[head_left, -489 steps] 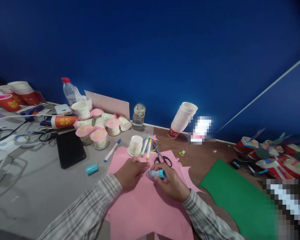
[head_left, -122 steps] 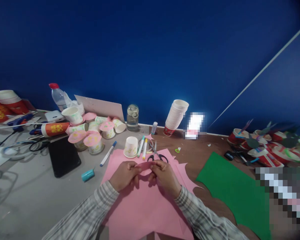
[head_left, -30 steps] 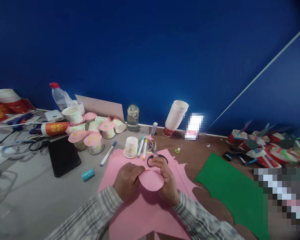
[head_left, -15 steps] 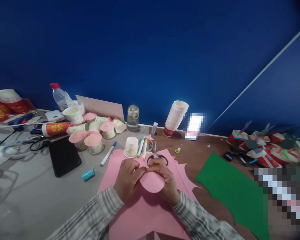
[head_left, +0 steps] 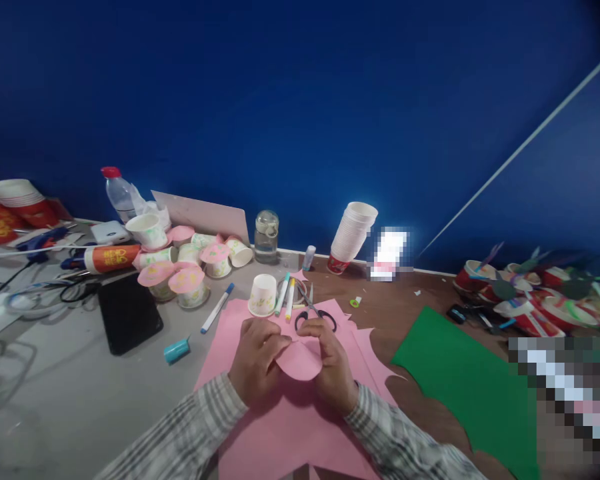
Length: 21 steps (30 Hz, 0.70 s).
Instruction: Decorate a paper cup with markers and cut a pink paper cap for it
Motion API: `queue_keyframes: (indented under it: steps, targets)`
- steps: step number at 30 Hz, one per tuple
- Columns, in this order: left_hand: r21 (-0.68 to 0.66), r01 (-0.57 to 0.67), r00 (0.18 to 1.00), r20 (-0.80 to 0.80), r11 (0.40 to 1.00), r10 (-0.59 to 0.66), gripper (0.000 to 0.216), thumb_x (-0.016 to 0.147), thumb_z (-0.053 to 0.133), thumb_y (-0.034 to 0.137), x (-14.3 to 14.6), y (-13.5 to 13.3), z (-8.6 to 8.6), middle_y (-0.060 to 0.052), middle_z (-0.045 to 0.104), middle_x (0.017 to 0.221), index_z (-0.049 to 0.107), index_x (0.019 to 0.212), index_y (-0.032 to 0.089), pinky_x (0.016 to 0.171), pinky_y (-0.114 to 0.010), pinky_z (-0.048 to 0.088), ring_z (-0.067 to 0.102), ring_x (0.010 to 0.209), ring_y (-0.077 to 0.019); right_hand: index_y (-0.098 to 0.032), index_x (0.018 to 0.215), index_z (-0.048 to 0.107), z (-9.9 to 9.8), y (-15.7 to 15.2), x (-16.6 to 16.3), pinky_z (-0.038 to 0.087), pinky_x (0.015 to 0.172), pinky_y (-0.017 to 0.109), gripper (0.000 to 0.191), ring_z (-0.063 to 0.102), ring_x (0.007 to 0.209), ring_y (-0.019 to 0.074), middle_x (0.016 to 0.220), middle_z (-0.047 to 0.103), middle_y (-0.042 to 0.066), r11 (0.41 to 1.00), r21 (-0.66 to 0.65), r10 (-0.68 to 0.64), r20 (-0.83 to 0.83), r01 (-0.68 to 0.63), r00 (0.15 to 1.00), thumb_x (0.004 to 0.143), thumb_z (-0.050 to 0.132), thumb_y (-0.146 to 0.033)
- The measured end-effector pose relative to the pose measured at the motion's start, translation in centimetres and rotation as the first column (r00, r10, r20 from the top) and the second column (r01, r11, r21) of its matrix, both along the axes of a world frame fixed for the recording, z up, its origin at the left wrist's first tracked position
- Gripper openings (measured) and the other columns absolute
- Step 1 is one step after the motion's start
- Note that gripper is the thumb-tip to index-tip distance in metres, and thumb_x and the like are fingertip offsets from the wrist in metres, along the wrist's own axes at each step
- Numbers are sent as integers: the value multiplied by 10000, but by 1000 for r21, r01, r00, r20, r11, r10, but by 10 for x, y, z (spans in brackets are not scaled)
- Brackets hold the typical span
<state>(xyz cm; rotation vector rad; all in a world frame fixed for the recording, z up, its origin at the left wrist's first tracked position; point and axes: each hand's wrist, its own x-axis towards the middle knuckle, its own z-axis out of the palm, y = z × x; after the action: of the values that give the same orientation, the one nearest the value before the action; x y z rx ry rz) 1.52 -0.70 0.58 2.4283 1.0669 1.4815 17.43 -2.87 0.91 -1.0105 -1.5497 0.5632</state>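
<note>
A rounded piece of pink paper [head_left: 301, 362] is held between both hands, bent into a shallow cone. My left hand [head_left: 259, 357] pinches its left edge, fingers closed. On the right edge, my right hand [head_left: 333, 367] grips the same piece with thumb and curled fingers. Beneath them lies a large pink sheet [head_left: 300, 427] with curved cut-outs along its right side. Just beyond the hands rest dark-handled scissors [head_left: 316, 313], a yellow marker [head_left: 291, 299], a green marker [head_left: 282, 295] and an upside-down paper cup [head_left: 263, 295].
Several paper cups with pink tops [head_left: 187, 279] stand at the left, near a black phone [head_left: 129, 313] and a teal cylinder [head_left: 177, 351]. A blue-capped marker [head_left: 217, 308] lies closer. At the back are a glass jar [head_left: 267, 238] and stacked cups [head_left: 351, 233]. Green paper [head_left: 473, 387] lies right.
The pink piece has shifted slightly left and bent more into a cone. My right hand's fingers have moved apart from my left hand's, toward the right edge.
</note>
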Motion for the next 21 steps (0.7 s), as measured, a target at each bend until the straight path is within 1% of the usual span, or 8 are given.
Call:
queue_keyframes:
  steps: [2,6,9,12,13,16,19,21]
  targets:
    - [-144,1,991,136,990,18,121,642,553,131,0,3,1,-7,535,665,589,716,219,606,-335,391,503,651,-195,-229,879,599,1,1,-1,472,728,325,235,575,800,216,852,602,32,998,-53,-16,15,17,1000,672,568,-123]
    - [-396,114,933,357,911,38,75,630,546,148,0,7,6,24,493,586,539,593,212,515,-288,381,479,552,-164,-227,876,606,0,1,-5,472,567,257,194,564,621,178,702,612,0,974,-208,-97,-31,89,995,688,575,-189]
    - [-471,163,917,396,867,43,84,639,525,156,2,8,7,33,486,573,532,574,210,506,-277,372,469,529,-150,-216,856,618,-2,2,-7,450,502,232,191,551,553,163,640,612,-8,963,-258,-94,-64,75,993,673,566,-203]
    - [-542,183,920,388,820,51,111,652,525,182,3,7,6,44,458,548,508,546,209,479,-267,355,439,497,-136,-201,683,616,-2,4,-5,414,469,213,76,517,509,146,569,582,-16,953,-302,-54,-64,32,996,680,542,-217]
    - [-560,185,923,382,808,54,116,665,525,199,4,7,5,44,458,551,511,551,209,484,-268,361,440,502,-137,-199,621,594,-1,4,-4,391,447,205,94,489,480,134,529,552,-27,946,-322,-48,-71,23,996,687,535,-231]
    - [-575,206,915,400,792,53,61,685,535,242,4,7,4,19,517,652,573,724,215,563,-290,415,489,603,-161,-204,526,519,-1,7,-2,325,387,190,197,398,400,105,441,451,-60,912,-410,-34,-125,-20,992,699,527,-299]
    - [-568,298,869,493,767,27,309,662,571,269,4,7,6,-34,568,865,557,968,228,691,-327,447,519,787,-204,-214,465,450,0,9,-1,283,353,186,284,352,354,90,393,396,-76,863,-501,-8,-145,-67,989,689,541,-362]
    - [-609,377,837,546,698,24,327,657,586,314,3,7,7,-45,583,882,571,970,220,710,-333,449,519,810,-214,-220,425,405,1,8,-1,262,346,184,336,341,342,86,370,371,-80,834,-545,17,-117,-79,993,676,560,-382]
